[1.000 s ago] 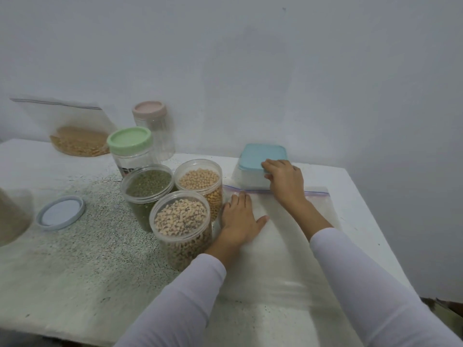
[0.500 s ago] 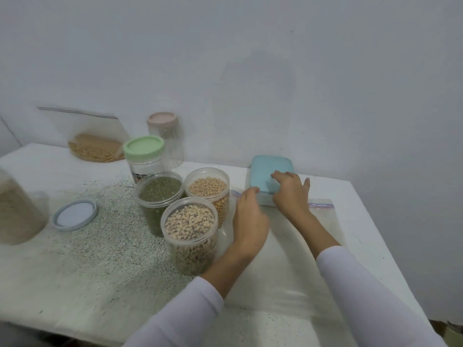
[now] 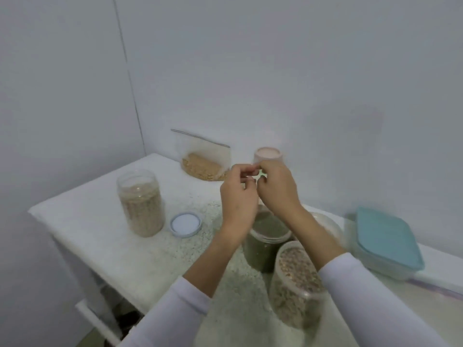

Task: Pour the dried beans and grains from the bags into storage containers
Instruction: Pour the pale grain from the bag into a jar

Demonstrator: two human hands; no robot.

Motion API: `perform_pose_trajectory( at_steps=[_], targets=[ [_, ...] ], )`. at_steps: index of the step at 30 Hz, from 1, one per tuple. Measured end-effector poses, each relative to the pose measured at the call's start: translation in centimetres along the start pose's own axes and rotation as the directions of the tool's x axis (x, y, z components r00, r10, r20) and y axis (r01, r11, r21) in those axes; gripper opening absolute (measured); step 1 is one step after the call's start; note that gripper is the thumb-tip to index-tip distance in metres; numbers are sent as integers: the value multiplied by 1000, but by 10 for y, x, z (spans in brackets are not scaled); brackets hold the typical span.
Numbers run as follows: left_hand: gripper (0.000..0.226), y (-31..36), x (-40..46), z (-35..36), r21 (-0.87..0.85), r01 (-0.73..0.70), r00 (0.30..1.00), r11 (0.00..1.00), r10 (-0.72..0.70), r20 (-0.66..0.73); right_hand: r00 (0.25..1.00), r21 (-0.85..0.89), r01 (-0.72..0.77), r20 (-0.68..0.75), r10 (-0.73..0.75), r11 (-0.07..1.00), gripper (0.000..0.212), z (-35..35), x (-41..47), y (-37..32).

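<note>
My left hand [image 3: 238, 196] and my right hand [image 3: 276, 189] are raised together above the open jars, fingers curled and fingertips almost meeting. A sliver of green shows between them; whether they hold anything is unclear. Below them stands an open jar of green beans [image 3: 265, 236], and nearer me an open jar of speckled beans [image 3: 295, 284]. My right forearm partly hides a third open jar [image 3: 328, 222]. An open jar of pale grains [image 3: 141, 204] stands at the left. A zip bag with yellow grains [image 3: 203, 169] leans on the wall.
A pink-lidded jar [image 3: 266, 156] stands behind my hands. A loose grey-blue lid [image 3: 186, 224] lies beside the grain jar. A blue-lidded box [image 3: 385, 241] sits at the right, with a flat zip bag's edge [image 3: 436, 286] in front. The white table [image 3: 82, 221] ends at the left.
Both hands have lifted off the flat bag and blue-lidded box and come together above the jars. My view has swung left, bringing the grain jar and the table's left edge into sight.
</note>
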State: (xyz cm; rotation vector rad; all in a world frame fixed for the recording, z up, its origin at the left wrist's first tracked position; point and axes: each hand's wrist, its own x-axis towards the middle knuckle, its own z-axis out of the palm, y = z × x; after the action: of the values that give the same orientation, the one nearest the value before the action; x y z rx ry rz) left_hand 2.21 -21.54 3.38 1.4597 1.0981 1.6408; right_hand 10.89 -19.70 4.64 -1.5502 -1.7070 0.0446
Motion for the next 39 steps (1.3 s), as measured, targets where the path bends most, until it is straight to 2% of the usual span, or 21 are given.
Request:
perform_pose_trajectory(
  at_steps=[3, 7, 9, 11, 13, 16, 18, 19, 20, 21, 22, 23, 24, 25, 26, 27, 30, 32, 34, 39],
  targets=[
    [24, -23, 39, -71, 52, 24, 990, 998, -17, -137, 969, 5, 69, 239, -69, 998, 35, 70, 23, -33],
    [26, -40, 88, -145, 121, -25, 973, 992, 52, -224, 815, -62, 93, 578, -40, 994, 37, 157, 37, -56],
    [25, -50, 114, -178, 163, -21, 970, 986, 59, -235, 704, -156, 135, 710, 16, 978, 55, 198, 36, -62],
    [26, -65, 135, -205, 197, 9, 979, 980, 32, -203, 580, -313, 192, 801, 150, 930, 84, 227, 31, -61],
    [24, -83, 150, -226, 239, 38, 996, 970, -17, -90, 527, -398, 227, 818, 232, 889, 100, 245, 28, -58],
    [22, -105, 163, -244, 299, 49, 991, 953, -84, 103, 541, -407, 220, 807, 236, 887, 94, 255, 29, -54],
    [21, -116, 170, -252, 316, 60, 981, 947, -115, 156, 573, -361, 97, 782, 244, 927, 88, 258, 41, -53],
    [21, -121, 172, -254, 294, 100, 973, 951, -155, 172, 630, -302, -14, 737, 243, 953, 85, 256, 50, -52],
    [21, -124, 172, -256, 238, 171, 958, 956, -218, 186, 722, -181, -158, 650, 238, 971, 80, 252, 60, -52],
    [20, -127, 172, -256, 166, 246, 940, 955, -277, 200, 816, 26, -311, 520, 252, 950, 75, 246, 69, -55],
    [19, -128, 171, -256, 92, 299, 929, 950, -312, 201, 881, 304, -411, 377, 288, 860, 70, 238, 78, -59],
    [21, -131, 170, -256, 46, 327, 925, 944, -330, 186, 905, 576, -426, 260, 337, 698, 63, 229, 85, -68],
    [24, -133, 170, -255, 21, 337, 927, 941, -336, 168, 907, 778, -379, 203, 370, 502, 56, 221, 89, -78],
    [30, -134, 170, -254, -5, 345, 929, 939, -340, 149, 910, 888, -324, 198, 364, 325, 52, 216, 91, -89],
    [38, -134, 168, -254, -35, 362, 925, 931, -355, 133, 919, 929, -301, 223, 324, 215, 51, 217, 89, -99],
    [47, -134, 167, -254, -58, 390, 916, 919, -380, 127, 931, 929, -311, 255, 261, 202, 55, 219, 85, -108],
    [64, -134, 164, -257, -234, 494, 865, 838, -446, 231, 930, 861, -362, 359, 77, 356, 64, 239, 66, -118],
    [60, -134, 163, -263, -341, 552, 827, 761, -449, 337, 917, 866, -375, 399, -6, 331, 58, 249, 57, -115],
    [49, -139, 164, -266, -333, 527, 838, 782, -413, 357, 909, 883, -378, 411, -67, 280, 55, 249, 57, -112],
    [49, -156, 162, -271, -294, 452, 880, 842, -369, 299, 881, 871, -407, 454, -133, 276, 53, 250, 59, -108]
  ],
)
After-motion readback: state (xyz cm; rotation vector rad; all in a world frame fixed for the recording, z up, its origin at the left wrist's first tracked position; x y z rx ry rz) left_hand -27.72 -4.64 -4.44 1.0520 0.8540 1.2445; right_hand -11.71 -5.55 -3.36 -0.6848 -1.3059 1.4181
